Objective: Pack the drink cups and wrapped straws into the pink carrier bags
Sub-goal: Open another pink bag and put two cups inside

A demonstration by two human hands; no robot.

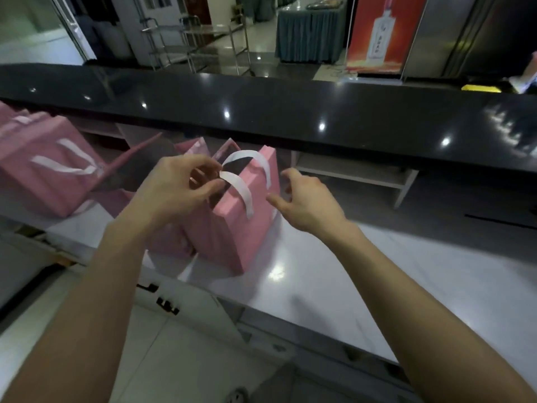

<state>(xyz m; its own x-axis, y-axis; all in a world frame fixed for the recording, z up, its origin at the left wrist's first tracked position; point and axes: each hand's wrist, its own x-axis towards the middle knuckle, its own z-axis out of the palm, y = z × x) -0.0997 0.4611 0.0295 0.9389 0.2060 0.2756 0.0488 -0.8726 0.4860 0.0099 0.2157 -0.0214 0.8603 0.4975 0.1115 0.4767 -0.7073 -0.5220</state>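
The scene is dim indoors, with a cool, slightly green cast. Small ceiling lights show as bright spots on the glossy black counter (290, 112), and a soft white glare sits on the pale worktop (319, 274). The room behind is brighter, with a shining floor (261, 53). The wide lens bends the counter's edge into a curve. The forearms near the bottom corners are soft, and the far-left bags (43, 164) are smeared by blur.

We see a glossy black counter (290, 112) above a white worktop (334, 280). Beyond it stand metal trolleys (209, 45), a blue-skirted table (308, 36) and a red banner (380, 33) on pale tiled floor (255, 48).
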